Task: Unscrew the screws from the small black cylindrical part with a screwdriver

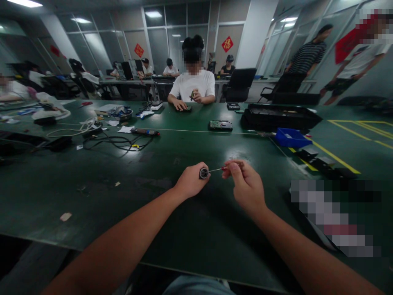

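My left hand (193, 179) is closed around a small dark cylindrical object with a round, silver-rimmed end (203, 173) facing me. The rest of that object is hidden inside the fist. Between the thumb and fingers of my right hand (248, 182) is a thin screwdriver (217, 169) with a slim metal shaft and a reddish part at the grip. Its shaft points left, and the tip reaches the round end; whether it touches cannot be made out. Both hands are held above the green table (172, 221).
Across the table sits a person in white (196, 82), handling small parts. A circuit-board device (220, 125), a black tray (279, 116) and a blue bin (293, 137) lie ahead and right. Black cables (119, 142) lie left; a pixelated object (331, 221) is near my right forearm.
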